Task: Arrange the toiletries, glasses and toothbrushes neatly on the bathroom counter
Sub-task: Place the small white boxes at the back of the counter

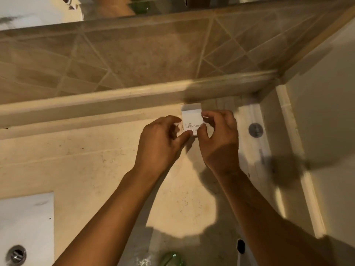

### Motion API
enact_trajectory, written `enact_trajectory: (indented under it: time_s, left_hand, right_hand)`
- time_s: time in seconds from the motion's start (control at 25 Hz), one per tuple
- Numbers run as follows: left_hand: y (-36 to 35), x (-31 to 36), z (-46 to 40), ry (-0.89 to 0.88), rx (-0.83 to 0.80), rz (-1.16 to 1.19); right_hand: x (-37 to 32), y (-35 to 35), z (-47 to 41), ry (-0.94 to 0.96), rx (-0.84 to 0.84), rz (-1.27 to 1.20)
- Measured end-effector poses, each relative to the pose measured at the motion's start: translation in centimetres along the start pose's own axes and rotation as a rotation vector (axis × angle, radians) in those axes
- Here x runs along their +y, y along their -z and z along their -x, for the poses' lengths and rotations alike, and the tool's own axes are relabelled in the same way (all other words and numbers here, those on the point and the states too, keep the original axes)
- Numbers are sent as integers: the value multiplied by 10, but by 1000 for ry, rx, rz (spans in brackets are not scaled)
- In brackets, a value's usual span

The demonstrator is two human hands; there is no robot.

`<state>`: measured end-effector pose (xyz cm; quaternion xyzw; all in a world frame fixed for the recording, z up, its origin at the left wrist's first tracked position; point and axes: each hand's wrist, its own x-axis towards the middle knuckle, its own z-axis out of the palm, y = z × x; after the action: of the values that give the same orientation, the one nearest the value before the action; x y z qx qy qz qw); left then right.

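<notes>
Small white printed cardboard box (191, 120) pinched between left hand (160, 143) and right hand (221, 139), upright, near beige stone counter (86, 160) back right corner.

White box (191, 117) with black print; beige counter (92, 162); tan diamond-pattern tiles (134, 54).

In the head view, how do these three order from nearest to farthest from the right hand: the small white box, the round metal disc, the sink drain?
1. Small white box: in the grip of the right hand, near the back ledge.
2. Round metal disc: just right of that hand.
3. Sink drain: far off at the lower left.
</notes>
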<state>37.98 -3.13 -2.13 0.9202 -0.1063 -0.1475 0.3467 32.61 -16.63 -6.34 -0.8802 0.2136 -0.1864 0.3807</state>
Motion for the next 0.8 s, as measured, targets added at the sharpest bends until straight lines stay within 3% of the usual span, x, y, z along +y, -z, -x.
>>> enact_trajectory:
  time_s: [0.08,0.28,0.56,0.8]
  left_hand:
    - [-2,-7,-2,-136,-36,-38]
    - [-14,-12,-7,-243,-15,-167]
    - [-17,-18,-14,-255,8,-158]
    - [-8,-15,-2,-254,-45,-144]
  right_hand:
    - [5,0,6,55,8,15]
    - [3,0,0,31,-57,16]
    - [1,-1,-2,0,-79,26]
    - [-14,16,-4,-155,-173,-25]
